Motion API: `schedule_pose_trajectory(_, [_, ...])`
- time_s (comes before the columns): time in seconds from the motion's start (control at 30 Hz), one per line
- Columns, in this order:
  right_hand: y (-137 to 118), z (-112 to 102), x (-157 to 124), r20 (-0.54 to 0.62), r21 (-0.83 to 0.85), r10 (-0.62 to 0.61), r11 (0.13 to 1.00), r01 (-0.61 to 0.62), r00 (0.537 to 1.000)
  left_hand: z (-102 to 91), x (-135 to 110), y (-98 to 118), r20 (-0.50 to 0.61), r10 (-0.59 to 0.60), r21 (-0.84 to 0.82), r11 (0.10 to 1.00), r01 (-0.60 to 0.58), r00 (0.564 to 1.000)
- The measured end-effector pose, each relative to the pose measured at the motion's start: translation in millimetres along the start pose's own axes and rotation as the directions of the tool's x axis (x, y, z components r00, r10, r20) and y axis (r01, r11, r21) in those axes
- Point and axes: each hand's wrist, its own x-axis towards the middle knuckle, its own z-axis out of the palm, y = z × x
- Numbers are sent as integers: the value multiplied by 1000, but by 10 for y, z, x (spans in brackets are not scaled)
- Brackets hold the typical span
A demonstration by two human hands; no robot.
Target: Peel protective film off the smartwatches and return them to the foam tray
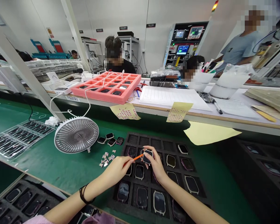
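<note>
My left hand (pixel 119 168) pinches a slim orange stick (pixel 138 157); its kind does not show clearly. The stick's tip meets the left edge of a smartwatch case (pixel 147 156) with a dark screen and light frame. My right hand (pixel 158 168) grips that watch case, fingers along its top and side. Both hands are above a black foam tray (pixel 151 138), where several more watch cases (pixel 159 201) lie in square pockets. Left of the tray are a few loose watch cases (pixel 111 142) and a scatter of small pale pieces (pixel 105 159) on the green mat.
A round white fan (pixel 77 135) stands to the left, beside clear trays of dark parts (pixel 21 137). On the shelf ahead sit a pink foam tray (pixel 121 98) and papers (pixel 172 96). More black trays flank me (pixel 259 165). Several people (pixel 121 63) are beyond the shelf.
</note>
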Motion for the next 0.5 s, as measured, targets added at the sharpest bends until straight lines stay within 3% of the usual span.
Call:
schedule_pose_trajectory(0.23, [-12,-3,-13,-19,-66,-25,998,23,1000,8,-1,-10,-4,20,95,995,-19,1000])
schedule_pose_trajectory(0.4, [-44,-11,-9,-33,-287,-233,934,214,972,5,-1,167,37,-68,378,924,49,997])
schedule_pose_trajectory(0.5, [-50,-14,-13,3,-356,-286,895,268,958,-3,19,318,90,-157,521,849,88,983])
